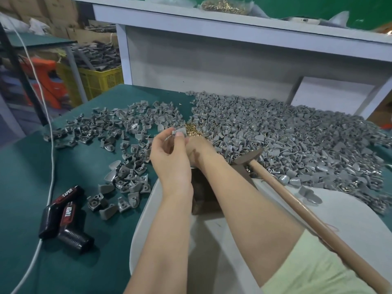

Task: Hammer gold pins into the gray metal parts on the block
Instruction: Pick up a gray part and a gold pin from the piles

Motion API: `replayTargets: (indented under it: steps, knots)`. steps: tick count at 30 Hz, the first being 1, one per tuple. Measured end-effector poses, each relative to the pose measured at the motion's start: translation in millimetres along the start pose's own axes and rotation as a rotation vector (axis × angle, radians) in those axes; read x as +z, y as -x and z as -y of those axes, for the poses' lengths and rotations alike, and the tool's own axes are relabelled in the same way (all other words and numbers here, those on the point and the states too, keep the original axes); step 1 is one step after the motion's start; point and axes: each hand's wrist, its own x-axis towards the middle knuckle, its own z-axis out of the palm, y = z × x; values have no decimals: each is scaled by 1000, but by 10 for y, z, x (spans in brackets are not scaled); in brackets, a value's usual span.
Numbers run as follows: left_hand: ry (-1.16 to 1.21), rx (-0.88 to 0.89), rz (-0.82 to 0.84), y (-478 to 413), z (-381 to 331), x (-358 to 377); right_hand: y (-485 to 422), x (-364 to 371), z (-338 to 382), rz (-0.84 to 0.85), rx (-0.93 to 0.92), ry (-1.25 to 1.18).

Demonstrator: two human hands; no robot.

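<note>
At bench: my left hand [169, 160] pinches gray part [180, 130] beside gold pins [194, 132]; right hand [198, 146] reaches behind, grip hidden. Idle hammer [248, 155] lies by block [201, 196]. Best: seat pin straight before striking.

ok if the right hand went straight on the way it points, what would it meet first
Most likely the little heap of gold pins just ahead of the right hand; the left hand, pinching a gray part, hides its fingertips, so it may be touching them now.
</note>
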Motion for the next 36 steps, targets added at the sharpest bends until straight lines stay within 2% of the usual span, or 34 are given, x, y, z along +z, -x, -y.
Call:
replayTargets:
  steps: [3, 8, 10, 12, 14, 17, 18, 20, 21, 24, 26, 28, 30, 34, 36]
  knots:
    - [27, 4, 19, 8, 8, 15, 6, -47, 41, 88, 0, -34]
    - [44, 16, 40, -3, 27, 14, 95, -53, 101, 98, 9, -479]
    - [50, 21, 46, -6, 35, 15, 95, -53, 84, 77, 72, -399]
    - [51, 14, 54, -10, 45, 18, 92, -42, 22, -20, 44, -233]
    - [46, 3, 56, -10, 49, 26, 115, -52, 5, 5, -11, -118]
    - [41, -10, 49, -10, 52, 30, 147, -48, 52, 16, -29, -256]
    - [38, -11, 45, -9, 50, 29, 149, -46, 44, -2, -110, -272]
    - [35, -13, 39, -5, 44, 28, 155, -56, 42, -47, -152, -229]
    - [39, -16, 37, -2, 39, 30, 140, -71, 38, -83, -173, -113]
    - [55, -29, 42, 10, 26, 37, 129, -36, 2, -156, -64, -360]
    - [20, -22, 66, 17, 28, 32, 187, -140, -101, -205, 8, -197]
    - [-65, 5, 144, 34, 32, 30, 247, -283, -204, -257, 141, -330]
    - [-221, 68, 270, 61, 39, 33, 425, -416, -391, -313, 113, -424]
    - [-592, 184, 552, 170, 94, 78, 904, -540, -858, -426, 81, -816]
    - [-755, 221, 646, 242, 139, 108, 1150, -502, -1003, -449, 78, -922]
